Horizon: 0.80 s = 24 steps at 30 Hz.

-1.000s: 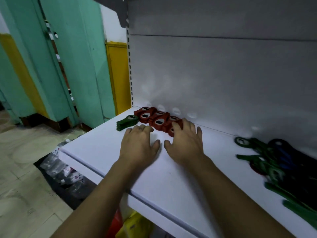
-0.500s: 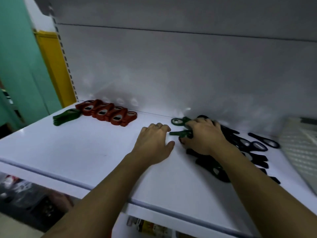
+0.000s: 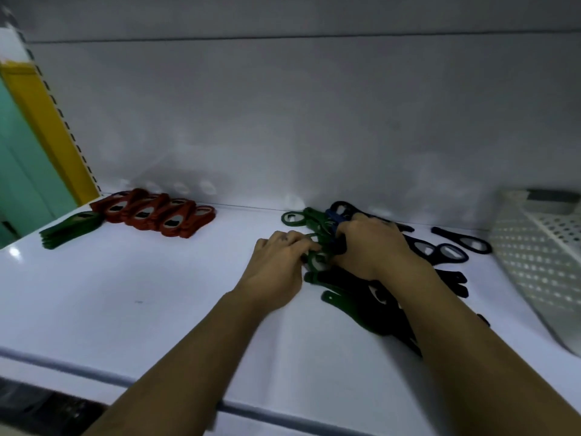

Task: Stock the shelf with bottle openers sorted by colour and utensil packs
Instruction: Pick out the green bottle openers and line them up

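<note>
**Hands on the mixed pile [image 3: 352, 306] — greens look to be next**

Both hands are working the middle of the shelf [image 3: 125, 309], right at the left edge of the tangle of green, blue and black openers. The right hand [image 3: 371, 247] is curled down over the heap, its grip closed on a bunch of green bottle openers [image 3: 317, 223]. The left hand [image 3: 276, 269] has bent fingers against the same bunch, but whether it pinches or merely steadies, I cannot tell. Far left, a sorted green stack [image 3: 70, 229] lies just beside the row of red openers [image 3: 160, 214]. A white perforated basket [image 3: 540, 256] stands at the right.

To do this well, I'd say: tease out greens only, shake loose any blue or black loop that snags — they do interlock — square the handles together, then carry them across to that green stack.
</note>
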Tool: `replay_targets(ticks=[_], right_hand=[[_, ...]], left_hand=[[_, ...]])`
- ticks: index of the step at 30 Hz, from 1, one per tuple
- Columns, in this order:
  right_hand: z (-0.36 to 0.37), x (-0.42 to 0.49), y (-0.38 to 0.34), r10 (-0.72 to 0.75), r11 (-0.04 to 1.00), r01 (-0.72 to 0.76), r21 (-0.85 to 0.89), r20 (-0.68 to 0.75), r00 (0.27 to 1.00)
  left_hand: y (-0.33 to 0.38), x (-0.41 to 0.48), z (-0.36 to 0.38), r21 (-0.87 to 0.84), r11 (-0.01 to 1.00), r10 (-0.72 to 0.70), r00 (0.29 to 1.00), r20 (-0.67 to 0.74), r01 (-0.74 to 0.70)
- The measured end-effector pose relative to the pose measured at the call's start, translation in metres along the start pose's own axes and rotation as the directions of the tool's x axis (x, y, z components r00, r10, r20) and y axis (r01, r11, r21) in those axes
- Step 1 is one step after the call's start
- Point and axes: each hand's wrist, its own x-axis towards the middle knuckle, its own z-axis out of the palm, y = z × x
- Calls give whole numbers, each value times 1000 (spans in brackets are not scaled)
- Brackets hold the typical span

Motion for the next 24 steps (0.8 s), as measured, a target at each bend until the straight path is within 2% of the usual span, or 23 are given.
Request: replay_targets(ticks=[3, 7, 10, 13, 16, 18, 21, 24], right_hand=[[7, -1, -2, 10, 999, -11, -43, -18, 1000], [11, -5, -1, -17, 998, 12, -56, -83, 996], [12, -7, 0, -84, 996, 82, -28, -102, 991], [4, -2, -4, -166, 986, 164, -25, -138, 976], [-10, 7, -11, -184, 983, 182, -29, -127, 975], [-16, 12, -14, -185, 981, 183, -59, -36, 982], [-7, 19, -17, -212, 972, 214, -101, 23, 977], [12, 21, -18, -189, 974, 193, -115, 42, 981]], left_hand=[[-1, 0, 3, -75, 997, -21, 996, -87, 15], [0, 3, 6, -110, 990, -95, 992, -79, 86], [-3, 1, 8, -283, 949, -171, 981, -92, 139], [-6, -4, 1, -580, 800, -280, 951, -133, 155], [-13, -5, -6, -752, 641, -445, 873, -203, 152], [-14, -6, -9, -855, 497, -533, 829, -168, 146], [-13, -7, -13, -973, 213, -542, 839, -45, 86], [-16, -7, -15, -997, 56, -591, 807, 2, 43]])
